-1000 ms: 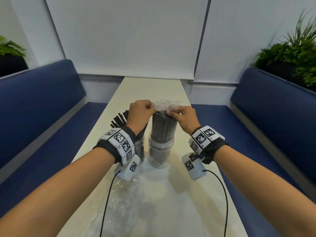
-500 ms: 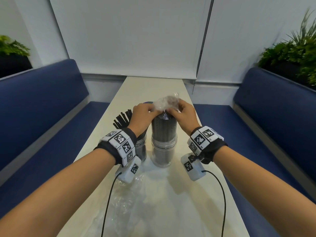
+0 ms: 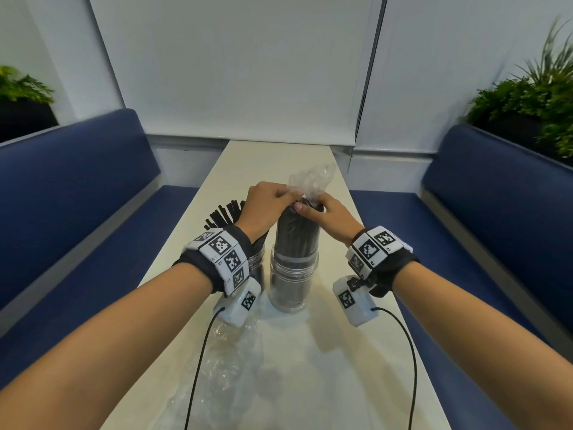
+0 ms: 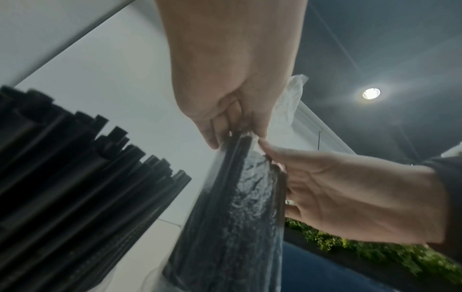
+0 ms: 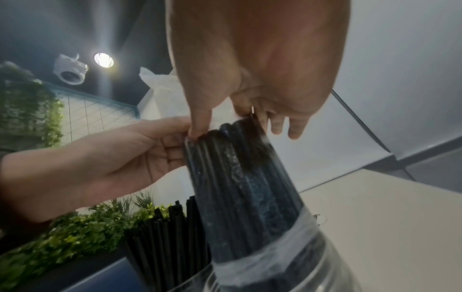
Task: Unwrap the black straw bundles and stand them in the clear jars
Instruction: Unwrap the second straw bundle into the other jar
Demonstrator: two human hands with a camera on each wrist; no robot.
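Observation:
A wrapped bundle of black straws stands upright in the right clear jar. Its loose plastic wrap sticks up above the straw tips. My left hand pinches this wrap at the bundle's top. My right hand grips the top of the bundle from the right, thumb on the near side. The left wrist view shows the left fingertips at the bundle. In the right wrist view the thumb presses the wrapped bundle. The left jar holds loose black straws.
An empty crumpled plastic wrap lies on the white table near me, under my left forearm. Blue benches run along both sides. Green plants stand behind the right bench. Cables hang from both wrists.
The wrap's loose end, flat over the straw tips a second ago, now stands bunched up above them. Both hands have closed in on the bundle's top.

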